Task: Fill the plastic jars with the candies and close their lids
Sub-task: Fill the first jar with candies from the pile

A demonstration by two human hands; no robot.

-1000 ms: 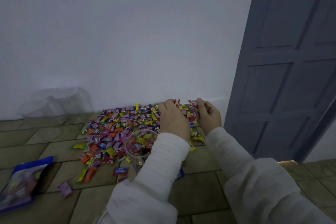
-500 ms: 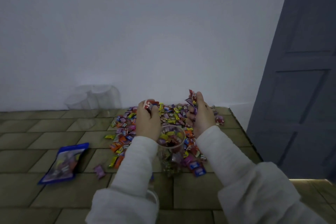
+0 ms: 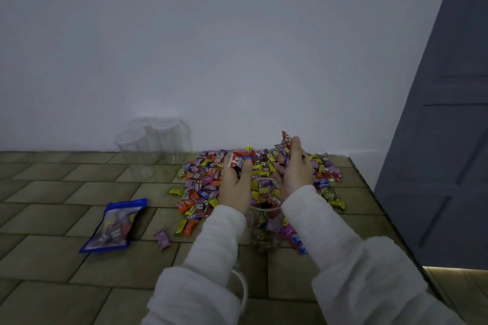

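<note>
Both hands sit at frame centre: left hand [image 3: 235, 184] and right hand [image 3: 295, 169] each clutch candies above the open jar [image 3: 264, 215], which stands between the wrists, partly filled. Behind it spreads the candy pile [image 3: 203, 179]; empty jars [image 3: 153, 140] wait upper left by the wall.

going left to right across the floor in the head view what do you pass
blue candy bag → stray purple candy → left hand gripping candies → open jar → right hand gripping candies → grey door
</note>
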